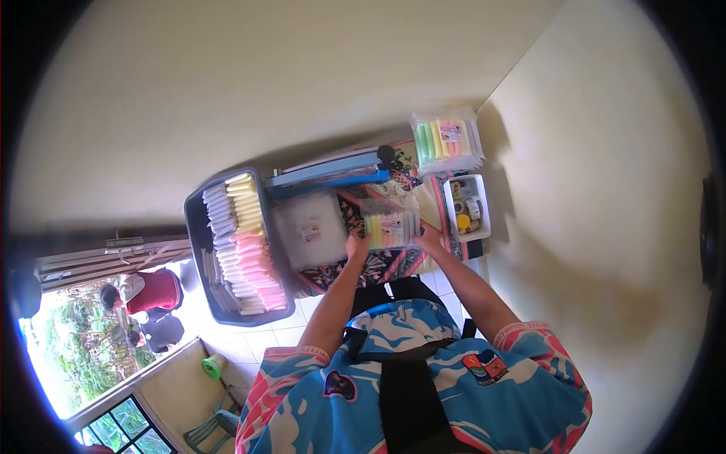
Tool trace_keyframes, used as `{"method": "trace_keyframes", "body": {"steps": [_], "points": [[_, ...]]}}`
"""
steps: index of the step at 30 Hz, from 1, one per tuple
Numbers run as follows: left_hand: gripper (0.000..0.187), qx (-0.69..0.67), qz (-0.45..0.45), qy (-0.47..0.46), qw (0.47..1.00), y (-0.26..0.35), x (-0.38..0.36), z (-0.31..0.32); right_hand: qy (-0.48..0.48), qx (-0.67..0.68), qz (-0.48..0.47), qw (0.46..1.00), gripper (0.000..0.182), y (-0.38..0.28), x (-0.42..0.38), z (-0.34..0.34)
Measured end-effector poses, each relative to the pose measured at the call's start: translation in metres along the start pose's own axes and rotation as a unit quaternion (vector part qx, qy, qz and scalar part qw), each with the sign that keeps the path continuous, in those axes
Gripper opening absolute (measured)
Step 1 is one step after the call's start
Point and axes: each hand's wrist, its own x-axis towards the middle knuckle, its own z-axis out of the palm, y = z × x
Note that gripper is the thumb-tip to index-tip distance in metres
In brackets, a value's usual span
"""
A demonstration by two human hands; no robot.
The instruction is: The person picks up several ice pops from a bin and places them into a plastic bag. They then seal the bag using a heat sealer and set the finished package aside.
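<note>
A clear plastic bag of coloured packets (392, 229) lies on the patterned cloth in front of me, with green, yellow, pink and grey packets in a row and a printed label. At its left edge, my left hand (358, 245) has its fingers closed on the plastic. My right hand (428, 237) grips the opposite edge. The fingertips of both hands are partly hidden. Left of the bag, close to my left hand, rests a stack of flat clear plastic bags (299, 242) with a small printed label showing.
A dark grey bin (193, 242) full of coloured packets stands left. Behind lies a long blue-grey bar device (325, 171). At right are a filled bag of packets (451, 144) and a white tub (485, 204) of small items. Two people (155, 291) appear beyond the opening at left.
</note>
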Motion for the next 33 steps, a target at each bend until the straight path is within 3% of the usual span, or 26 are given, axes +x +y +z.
{"method": "trace_keyframes", "body": {"steps": [7,10,13,19,22,25,28,31,33], "points": [[0.062,0.009,-0.007,-0.038,0.999,0.000,0.024,0.014,0.007,0.208,0.022,0.978,0.058,0.012,0.002,0.013],[0.059,0.048,-0.010,-0.098,0.994,0.002,0.027,0.014,-0.012,0.268,0.085,0.960,0.061,0.011,0.004,0.016],[0.056,0.097,-0.025,-0.084,0.991,0.011,0.020,0.011,-0.015,0.306,0.104,0.946,0.061,0.019,0.004,0.015],[0.054,-0.011,0.030,-0.048,0.998,0.016,0.001,0.010,-0.010,0.189,0.123,0.974,0.061,0.054,0.005,0.023],[0.047,-0.218,0.015,-0.156,0.963,0.001,0.005,0.017,-0.017,0.190,0.181,0.965,0.060,0.004,-0.014,0.001],[0.041,-0.357,-0.023,-0.226,0.906,0.011,-0.002,0.002,0.001,0.250,0.140,0.958,0.058,0.006,-0.021,0.003],[0.040,-0.346,-0.033,-0.235,0.908,0.027,-0.013,-0.016,-0.036,0.280,0.136,0.950,0.059,0.005,-0.028,-0.003],[0.045,-0.391,-0.057,-0.307,0.866,0.027,-0.009,-0.024,-0.047,0.311,0.081,0.946,0.062,-0.007,-0.033,-0.012],[0.047,-0.464,-0.083,-0.326,0.819,0.033,-0.007,-0.025,-0.062,0.318,0.107,0.940,0.061,-0.028,-0.039,-0.033]]}}
